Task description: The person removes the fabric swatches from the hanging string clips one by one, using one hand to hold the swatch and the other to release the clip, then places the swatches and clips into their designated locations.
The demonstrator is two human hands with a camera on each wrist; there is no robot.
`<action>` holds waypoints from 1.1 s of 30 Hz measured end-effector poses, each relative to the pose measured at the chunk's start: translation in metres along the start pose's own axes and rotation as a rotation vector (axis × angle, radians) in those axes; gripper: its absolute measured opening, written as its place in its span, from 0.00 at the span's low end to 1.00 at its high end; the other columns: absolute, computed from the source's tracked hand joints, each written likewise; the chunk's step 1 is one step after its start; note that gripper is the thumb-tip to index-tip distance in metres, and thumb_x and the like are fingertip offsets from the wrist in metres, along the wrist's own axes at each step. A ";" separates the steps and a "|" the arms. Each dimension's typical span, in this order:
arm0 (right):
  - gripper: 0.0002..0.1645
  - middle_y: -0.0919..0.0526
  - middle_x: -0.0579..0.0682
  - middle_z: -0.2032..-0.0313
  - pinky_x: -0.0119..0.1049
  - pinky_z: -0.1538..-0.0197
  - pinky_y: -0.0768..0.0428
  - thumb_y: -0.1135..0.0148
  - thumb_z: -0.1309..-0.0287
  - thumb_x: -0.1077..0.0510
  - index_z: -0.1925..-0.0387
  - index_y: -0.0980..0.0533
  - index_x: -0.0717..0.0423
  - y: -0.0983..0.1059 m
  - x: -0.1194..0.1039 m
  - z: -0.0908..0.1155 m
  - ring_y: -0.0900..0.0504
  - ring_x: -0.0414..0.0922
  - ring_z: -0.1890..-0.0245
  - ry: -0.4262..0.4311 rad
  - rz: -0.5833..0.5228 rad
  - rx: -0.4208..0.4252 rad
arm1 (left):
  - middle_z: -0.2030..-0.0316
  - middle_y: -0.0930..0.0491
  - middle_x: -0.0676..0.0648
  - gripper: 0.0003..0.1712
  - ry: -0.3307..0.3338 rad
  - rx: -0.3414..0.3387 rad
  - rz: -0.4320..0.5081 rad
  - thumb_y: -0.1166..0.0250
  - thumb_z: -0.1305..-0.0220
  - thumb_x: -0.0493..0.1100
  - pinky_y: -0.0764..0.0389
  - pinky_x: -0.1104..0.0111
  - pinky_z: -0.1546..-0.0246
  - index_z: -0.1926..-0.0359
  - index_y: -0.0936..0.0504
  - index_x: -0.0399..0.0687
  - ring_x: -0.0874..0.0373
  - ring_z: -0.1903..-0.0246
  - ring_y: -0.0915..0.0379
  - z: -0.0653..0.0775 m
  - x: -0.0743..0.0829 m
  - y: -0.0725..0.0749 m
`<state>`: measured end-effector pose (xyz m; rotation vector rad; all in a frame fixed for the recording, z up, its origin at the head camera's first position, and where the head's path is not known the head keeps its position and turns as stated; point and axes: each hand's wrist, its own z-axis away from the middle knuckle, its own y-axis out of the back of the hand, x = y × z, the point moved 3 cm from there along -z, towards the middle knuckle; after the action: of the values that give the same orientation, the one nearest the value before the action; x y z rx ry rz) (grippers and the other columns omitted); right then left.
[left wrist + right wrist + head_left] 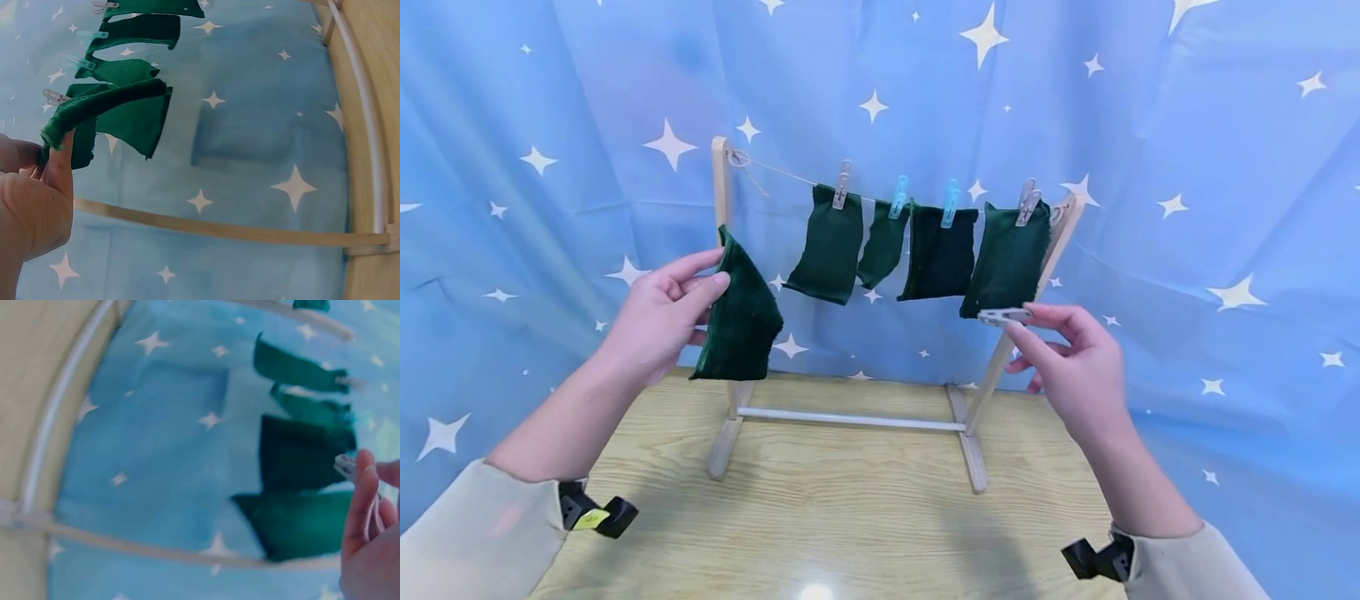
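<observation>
My left hand [662, 321] pinches a dark green cloth [741, 321] by its upper left edge, in front of the rack's left post. In the left wrist view this cloth [106, 106] hangs from thumb and fingers. Between thumb and index finger, my right hand [1071, 358] grips a grey clothespin [1004, 316], just below the rightmost hanging cloth [1011, 258]. The right wrist view shows the clothespin [345, 466] jutting from the fingertips. Several green cloths hang from the string [782, 172], among them a large left one [831, 246] and a darker one [940, 258].
Grey clothespins [842, 185] and blue clothespins [951, 204] fix the hanging cloths. The wooden rack [722, 192] stands on a wood-grain table [850, 500], a white bar [850, 418] joining its feet. Behind it hangs a blue curtain [1225, 208] with white stars.
</observation>
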<state>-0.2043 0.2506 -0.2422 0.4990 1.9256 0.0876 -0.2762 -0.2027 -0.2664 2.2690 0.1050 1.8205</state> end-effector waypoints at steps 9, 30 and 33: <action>0.23 0.11 0.30 0.50 0.32 0.73 0.15 0.26 0.27 0.50 0.37 0.19 0.51 0.025 0.055 0.020 0.08 0.37 0.70 -0.117 0.102 0.013 | 0.68 0.25 0.62 0.40 0.048 -0.042 0.034 0.41 0.15 0.57 0.28 0.66 0.74 0.11 0.44 0.59 0.54 0.75 0.41 0.020 -0.037 0.021; 0.28 0.19 0.24 0.58 0.31 0.72 0.20 0.28 0.26 0.43 0.32 0.23 0.48 0.071 0.178 0.035 0.14 0.31 0.68 -0.384 0.230 0.104 | 0.78 0.55 0.51 0.42 0.164 -0.084 -0.011 0.46 0.12 0.57 0.47 0.52 0.74 0.10 0.50 0.49 0.49 0.80 0.53 0.049 -0.123 0.074; 0.34 0.19 0.24 0.58 0.32 0.71 0.19 0.30 0.24 0.41 0.27 0.25 0.52 0.076 0.197 0.037 0.14 0.31 0.67 -0.416 0.272 0.084 | 0.78 0.54 0.52 0.41 0.177 -0.087 -0.024 0.47 0.11 0.56 0.48 0.52 0.74 0.10 0.50 0.49 0.49 0.80 0.53 0.050 -0.134 0.084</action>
<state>-0.2116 0.3882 -0.4059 0.7699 1.4524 0.0723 -0.2651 -0.3172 -0.3857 2.0382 0.0809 1.9701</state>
